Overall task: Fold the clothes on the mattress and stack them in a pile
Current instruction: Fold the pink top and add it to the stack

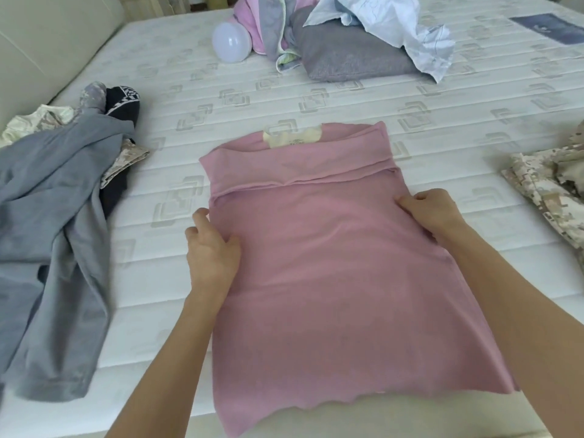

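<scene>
Pink shirt point(331, 263) lay flat at frame center on the mattress point(284, 99), top edge folded over. Left hand point(211, 251) pinched its left edge; right hand point(433, 213) gripped the right edge. Grey garment point(53, 248) at left, unfolded heap point(331, 36) at top.

Both forearms bare, extended forward from bottom of frame, converging slightly. Left hand point(211, 251): palm down, fingers curled, thumb pinching inward. Right hand point(431, 210): palm down, fingers bent, fingertips pressing downward. Hands level, well apart.
</scene>
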